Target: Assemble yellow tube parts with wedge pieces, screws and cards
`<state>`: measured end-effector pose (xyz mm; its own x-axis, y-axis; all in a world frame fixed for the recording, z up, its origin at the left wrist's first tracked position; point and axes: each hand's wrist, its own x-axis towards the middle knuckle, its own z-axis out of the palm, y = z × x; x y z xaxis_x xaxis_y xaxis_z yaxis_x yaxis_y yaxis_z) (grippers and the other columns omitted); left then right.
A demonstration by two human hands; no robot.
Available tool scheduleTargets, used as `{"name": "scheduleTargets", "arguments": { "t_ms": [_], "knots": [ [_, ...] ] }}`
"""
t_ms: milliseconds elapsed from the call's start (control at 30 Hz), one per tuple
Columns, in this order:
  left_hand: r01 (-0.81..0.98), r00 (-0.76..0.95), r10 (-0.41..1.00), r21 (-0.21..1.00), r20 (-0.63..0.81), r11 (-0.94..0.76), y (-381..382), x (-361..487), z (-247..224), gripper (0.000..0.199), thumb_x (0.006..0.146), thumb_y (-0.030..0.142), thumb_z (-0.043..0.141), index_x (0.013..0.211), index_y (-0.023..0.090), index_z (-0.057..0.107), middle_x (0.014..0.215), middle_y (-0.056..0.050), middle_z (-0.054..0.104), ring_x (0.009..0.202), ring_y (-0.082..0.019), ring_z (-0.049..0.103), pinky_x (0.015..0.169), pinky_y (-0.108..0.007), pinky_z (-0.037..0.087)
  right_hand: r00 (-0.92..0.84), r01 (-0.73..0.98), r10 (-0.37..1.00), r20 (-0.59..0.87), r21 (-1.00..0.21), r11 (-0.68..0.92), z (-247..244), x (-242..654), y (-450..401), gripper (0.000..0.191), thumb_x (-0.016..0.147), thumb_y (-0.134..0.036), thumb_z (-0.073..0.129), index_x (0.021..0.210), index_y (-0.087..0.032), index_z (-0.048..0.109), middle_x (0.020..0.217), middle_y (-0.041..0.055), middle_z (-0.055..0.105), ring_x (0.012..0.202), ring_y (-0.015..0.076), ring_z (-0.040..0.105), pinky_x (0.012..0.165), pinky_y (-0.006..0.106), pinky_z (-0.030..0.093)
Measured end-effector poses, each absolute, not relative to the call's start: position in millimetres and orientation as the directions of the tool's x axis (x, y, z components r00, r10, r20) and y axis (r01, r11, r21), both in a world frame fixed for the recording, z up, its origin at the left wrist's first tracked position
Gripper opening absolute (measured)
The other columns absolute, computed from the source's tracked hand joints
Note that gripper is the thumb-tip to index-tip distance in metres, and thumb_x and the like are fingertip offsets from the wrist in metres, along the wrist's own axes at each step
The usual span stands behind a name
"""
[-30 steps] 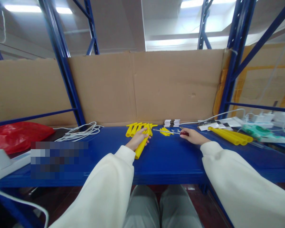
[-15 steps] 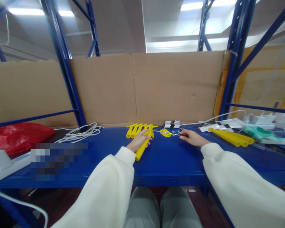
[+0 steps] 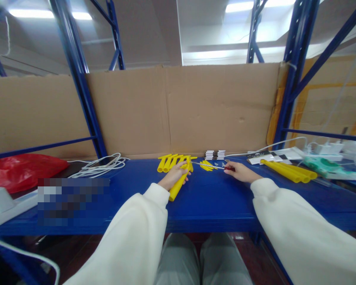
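My left hand is wrapped round a yellow tapered tube, its wide end pointing toward me. In my right hand is the dark red handle of a screwdriver, whose thin metal shaft reaches left to the upper end of the held tube. Whether the tip is inside the tube is too small to tell. Behind my left hand, several more yellow tubes lie side by side. Small yellow pieces rest under and beside the shaft, near a stack of white and black pieces.
On the blue table, further yellow tubes and a green-and-white packet lie at right. Coiled white cable and a red plastic bag are at left. A cardboard panel stands behind.
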<state>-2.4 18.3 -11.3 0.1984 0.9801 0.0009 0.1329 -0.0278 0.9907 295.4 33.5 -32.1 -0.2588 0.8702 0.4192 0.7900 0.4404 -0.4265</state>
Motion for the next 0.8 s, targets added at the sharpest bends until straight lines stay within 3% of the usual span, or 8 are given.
{"name": "scheduleTargets", "arguments": {
  "t_ms": [433,600,800],
  "knots": [
    [0.148,0.178,0.984,0.988,0.014,-0.041,20,-1,-14,0.058,0.091,0.014,0.055,0.147,0.016,0.043,0.085,-0.008,0.068,0.05,-0.01,0.055,0.044,-0.019,0.043,-0.262,0.811,0.856,0.446,-0.379,0.446,-31,294,31,0.016,0.086,-0.034,0.055,0.082,-0.02,0.063,0.084,0.0077,0.072,0.077,0.0223,0.066,0.075,0.035,0.051],
    [0.193,0.146,0.989,0.98,0.028,-0.056,18,-1,-12,0.058,0.09,0.016,0.057,0.146,0.019,0.045,0.086,-0.007,0.066,0.049,-0.008,0.054,0.042,-0.018,0.042,-0.305,0.896,0.868,0.392,-0.192,0.401,-21,285,18,0.023,0.091,-0.033,0.047,0.084,-0.02,0.066,0.085,0.0094,0.073,0.078,0.023,0.067,0.072,0.032,0.048],
    [0.209,0.099,0.994,0.976,0.043,-0.064,16,-3,-11,0.061,0.089,0.018,0.059,0.148,0.019,0.044,0.089,-0.008,0.067,0.049,-0.008,0.053,0.043,-0.018,0.041,-0.304,0.945,0.847,0.435,0.024,0.327,-11,276,1,0.02,0.093,-0.037,0.05,0.094,-0.024,0.065,0.091,0.0082,0.074,0.083,0.024,0.068,0.068,0.03,0.044]
  ]
}}
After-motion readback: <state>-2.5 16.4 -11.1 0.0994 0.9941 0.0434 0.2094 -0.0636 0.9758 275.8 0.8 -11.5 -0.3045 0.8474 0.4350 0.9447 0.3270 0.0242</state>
